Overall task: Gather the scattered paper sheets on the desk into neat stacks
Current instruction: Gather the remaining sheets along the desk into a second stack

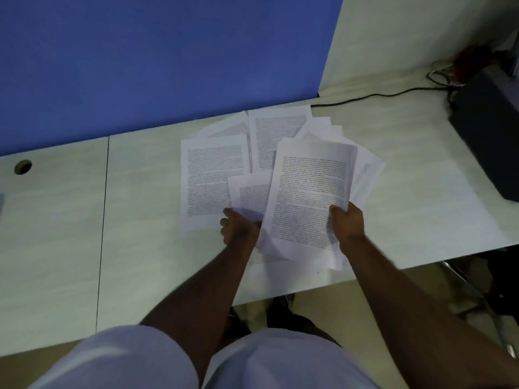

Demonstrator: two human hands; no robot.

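Note:
Several printed white paper sheets lie fanned and overlapping on the pale desk (140,220). My right hand (346,221) grips a small bundle of sheets (309,192) at its right edge, lifted slightly above the others. My left hand (238,227) pinches the lower edge of a smaller sheet (250,192) that lies partly under the bundle. A large sheet (210,178) lies flat to the left. More sheets (275,130) spread behind toward the blue partition. Another sheet (365,172) sticks out at the right, under the bundle.
A blue partition (168,57) stands along the back of the desk. A dark box (488,130) sits at the right with a black cable (373,96) running along the desk. A round cable hole (23,167) is at the far left. A chair base (477,293) shows below the desk's right edge.

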